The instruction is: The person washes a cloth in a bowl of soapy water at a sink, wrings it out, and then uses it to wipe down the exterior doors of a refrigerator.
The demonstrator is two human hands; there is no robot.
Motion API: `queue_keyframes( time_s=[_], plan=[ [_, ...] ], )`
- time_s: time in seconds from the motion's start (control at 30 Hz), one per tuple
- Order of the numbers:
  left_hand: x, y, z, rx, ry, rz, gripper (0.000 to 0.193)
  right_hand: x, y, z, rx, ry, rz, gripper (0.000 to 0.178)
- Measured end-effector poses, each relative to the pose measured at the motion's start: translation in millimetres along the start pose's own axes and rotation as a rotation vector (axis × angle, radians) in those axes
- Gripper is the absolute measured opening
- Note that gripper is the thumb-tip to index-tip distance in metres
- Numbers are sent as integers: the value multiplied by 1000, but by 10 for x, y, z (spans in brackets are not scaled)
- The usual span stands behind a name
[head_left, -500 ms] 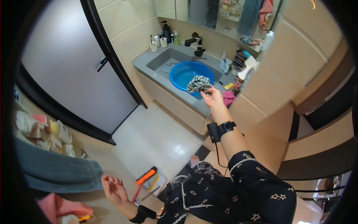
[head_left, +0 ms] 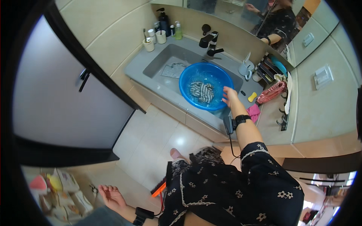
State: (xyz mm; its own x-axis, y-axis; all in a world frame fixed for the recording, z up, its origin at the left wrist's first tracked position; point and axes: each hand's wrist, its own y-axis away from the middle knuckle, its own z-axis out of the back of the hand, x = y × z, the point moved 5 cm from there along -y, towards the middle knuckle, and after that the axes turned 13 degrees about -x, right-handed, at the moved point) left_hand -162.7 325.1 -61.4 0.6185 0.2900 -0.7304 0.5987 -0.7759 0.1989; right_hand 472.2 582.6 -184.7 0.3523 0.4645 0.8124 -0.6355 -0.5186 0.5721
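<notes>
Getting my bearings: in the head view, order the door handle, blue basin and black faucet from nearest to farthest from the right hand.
1. Blue basin: just left of the right hand.
2. Black faucet: behind the basin.
3. Door handle: far left.

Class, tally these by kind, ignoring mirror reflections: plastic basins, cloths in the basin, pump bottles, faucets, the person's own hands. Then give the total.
Blue basin: 1
Patterned cloth: 1
Black pump bottle and green pump bottle: 2
Black faucet: 1
Left hand and right hand: 2
Total: 7
</notes>
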Motion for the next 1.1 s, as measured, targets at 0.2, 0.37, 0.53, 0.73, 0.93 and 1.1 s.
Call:
queue_keyframes(
  time_s=[0.2,0.37,0.53,0.73,0.93,1.1],
  plan=[
    [451,-1331,-1250,242,-83,138,23,-477,-485,195,-127,439,2,56],
    [1132,-1930,-2127,331,-193,263,21,-496,-463,115,-351,586,51,67],
    [1967,-2134,-2758,402,-232,425,19,-388,-284,471,-248,329,-41,73],
    [2784,-2307,-3440,480,-345,573,19,-481,-430,367,-56,151,-254,46],
    [3536,-2325,-3804,466,-460,736,18,-424,-379,-15,78,132,-221,31],
    [4123,-2290,-3900,480,-642,822,18,-339,-306,-139,118,72,-286,32]
  ],
)
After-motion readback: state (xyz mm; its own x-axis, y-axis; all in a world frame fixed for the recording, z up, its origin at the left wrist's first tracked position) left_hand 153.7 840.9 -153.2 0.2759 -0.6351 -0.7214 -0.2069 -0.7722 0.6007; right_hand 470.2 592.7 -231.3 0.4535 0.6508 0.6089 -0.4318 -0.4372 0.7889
